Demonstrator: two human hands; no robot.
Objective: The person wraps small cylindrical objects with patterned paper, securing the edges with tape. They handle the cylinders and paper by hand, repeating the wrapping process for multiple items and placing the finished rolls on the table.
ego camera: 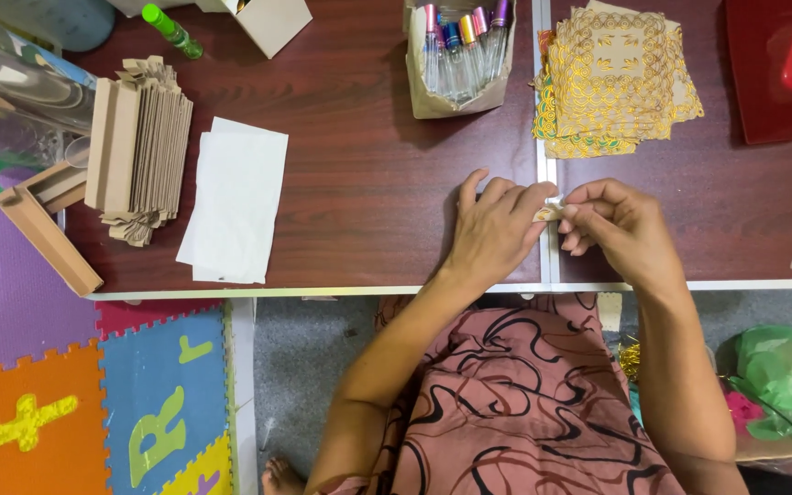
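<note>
My left hand (pixel 490 229) and my right hand (pixel 618 227) meet over the seam between two dark wooden tables (pixel 359 192). Together their fingertips pinch a small pale object (pixel 550 212), mostly hidden by the fingers. A stack of gold-patterned square pieces (pixel 611 82) lies just beyond my right hand. A brown paper box of small clear bottles (pixel 458 55) with coloured caps stands beyond my left hand.
White paper sheets (pixel 236 202) and a stack of flat brown cardboard boxes (pixel 139 147) lie at the left. A green bottle (pixel 171 29) lies at the top left, a red plastic thing (pixel 781 64) stands at the top right. Coloured foam mats (pixel 93 403) cover the floor; a green bag (pixel 786 376) sits at the lower right.
</note>
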